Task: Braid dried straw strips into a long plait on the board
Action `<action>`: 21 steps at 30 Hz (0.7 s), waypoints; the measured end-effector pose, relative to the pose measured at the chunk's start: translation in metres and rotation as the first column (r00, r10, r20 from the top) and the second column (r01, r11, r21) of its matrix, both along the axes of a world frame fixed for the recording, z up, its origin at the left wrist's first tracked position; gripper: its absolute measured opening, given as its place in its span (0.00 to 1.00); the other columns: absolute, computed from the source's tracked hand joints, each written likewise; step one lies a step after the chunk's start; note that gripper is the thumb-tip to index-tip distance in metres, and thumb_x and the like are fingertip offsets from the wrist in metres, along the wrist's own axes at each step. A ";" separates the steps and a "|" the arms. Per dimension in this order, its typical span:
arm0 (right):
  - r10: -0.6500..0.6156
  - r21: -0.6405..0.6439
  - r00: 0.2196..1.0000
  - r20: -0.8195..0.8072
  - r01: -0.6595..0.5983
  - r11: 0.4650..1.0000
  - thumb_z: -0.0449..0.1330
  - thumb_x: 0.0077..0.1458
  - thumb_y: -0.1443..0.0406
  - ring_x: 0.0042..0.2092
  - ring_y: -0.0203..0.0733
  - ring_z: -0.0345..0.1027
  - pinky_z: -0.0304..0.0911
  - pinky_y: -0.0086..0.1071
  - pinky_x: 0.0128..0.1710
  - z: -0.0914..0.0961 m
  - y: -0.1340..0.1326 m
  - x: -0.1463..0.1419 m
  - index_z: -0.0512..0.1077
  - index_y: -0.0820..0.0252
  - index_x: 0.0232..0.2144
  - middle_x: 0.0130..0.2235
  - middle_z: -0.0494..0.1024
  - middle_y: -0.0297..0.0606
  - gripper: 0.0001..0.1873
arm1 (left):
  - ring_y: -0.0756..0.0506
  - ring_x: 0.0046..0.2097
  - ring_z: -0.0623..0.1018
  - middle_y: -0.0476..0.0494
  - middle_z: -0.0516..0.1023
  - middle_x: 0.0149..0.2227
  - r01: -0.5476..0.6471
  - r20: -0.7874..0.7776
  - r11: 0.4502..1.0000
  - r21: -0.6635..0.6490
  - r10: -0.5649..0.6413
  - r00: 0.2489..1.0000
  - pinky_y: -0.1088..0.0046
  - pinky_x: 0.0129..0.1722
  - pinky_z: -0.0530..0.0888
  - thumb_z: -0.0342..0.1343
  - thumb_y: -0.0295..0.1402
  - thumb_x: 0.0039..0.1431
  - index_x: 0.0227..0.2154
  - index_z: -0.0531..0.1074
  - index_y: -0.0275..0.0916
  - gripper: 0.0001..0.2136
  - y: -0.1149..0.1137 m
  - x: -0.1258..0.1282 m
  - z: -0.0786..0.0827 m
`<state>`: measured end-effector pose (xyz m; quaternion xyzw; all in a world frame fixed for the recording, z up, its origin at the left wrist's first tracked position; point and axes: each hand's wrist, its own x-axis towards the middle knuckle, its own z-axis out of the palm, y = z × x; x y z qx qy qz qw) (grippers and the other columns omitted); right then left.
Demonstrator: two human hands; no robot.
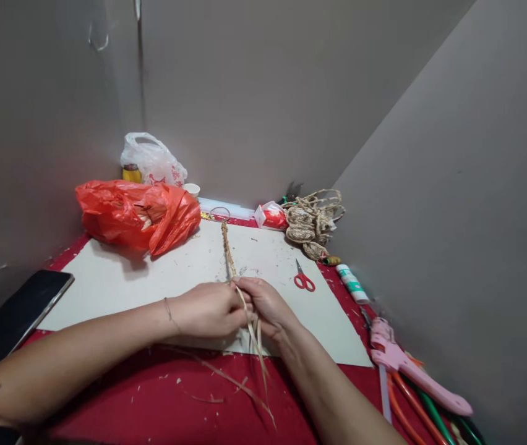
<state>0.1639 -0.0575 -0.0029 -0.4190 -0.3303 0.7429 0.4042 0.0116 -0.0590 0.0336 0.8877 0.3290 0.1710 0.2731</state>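
Observation:
My left hand (214,309) and my right hand (266,307) meet over the near part of a white board (189,272). Both are closed on a braided straw cord (227,247), pinching it where the braid gives way to loose strands. The finished-looking braid runs away from me across the board. Loose pale straw strands (258,346) hang from between my fingers toward the red cloth. Some fingertips are hidden behind the hands. Red-handled scissors (304,281) lie on the board to the right of my right hand.
An orange plastic bag (138,213) holding straw sits at the back left, near a phone (22,315). Coiled braided rope (310,222) lies at the back right. Along the right wall are a white-and-green roll (352,284) and a pink glue gun (412,371). Straw scraps litter the red cloth (152,395).

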 end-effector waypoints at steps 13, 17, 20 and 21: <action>0.251 0.088 0.963 0.102 -0.260 0.961 0.63 0.45 0.54 0.16 0.24 0.31 0.31 0.21 0.14 0.008 0.006 0.013 0.65 0.62 0.25 0.14 0.46 0.18 0.18 | 0.54 0.21 0.55 0.53 0.58 0.17 -0.061 0.329 0.820 -0.569 0.295 0.897 0.78 0.22 0.53 0.45 0.34 0.56 0.19 0.66 0.34 0.14 0.034 0.004 -0.034; 0.249 0.165 0.914 0.320 -0.312 0.936 0.59 0.49 0.51 0.15 0.26 0.37 0.36 0.23 0.14 0.009 0.007 0.019 0.66 0.61 0.25 0.13 0.48 0.19 0.18 | 0.55 0.21 0.55 0.52 0.60 0.17 -0.029 0.306 0.834 -0.551 0.234 0.923 0.77 0.21 0.53 0.48 0.35 0.56 0.21 0.70 0.32 0.14 0.037 0.001 -0.030; 0.211 0.222 0.857 0.470 -0.345 0.912 0.56 0.51 0.52 0.15 0.27 0.39 0.37 0.24 0.14 0.009 0.005 0.021 0.67 0.62 0.26 0.13 0.49 0.21 0.18 | 0.56 0.18 0.52 0.54 0.57 0.15 -0.039 0.261 0.791 -0.611 0.247 0.933 0.75 0.19 0.48 0.50 0.36 0.56 0.21 0.70 0.33 0.13 0.036 0.002 -0.027; 0.204 0.231 0.834 0.513 -0.363 0.903 0.55 0.51 0.52 0.15 0.27 0.39 0.37 0.25 0.14 0.009 0.004 0.021 0.68 0.62 0.26 0.13 0.50 0.21 0.18 | 0.56 0.17 0.50 0.55 0.55 0.13 -0.047 0.235 0.759 -0.649 0.259 0.937 0.75 0.18 0.46 0.50 0.35 0.56 0.21 0.70 0.33 0.13 0.036 0.003 -0.027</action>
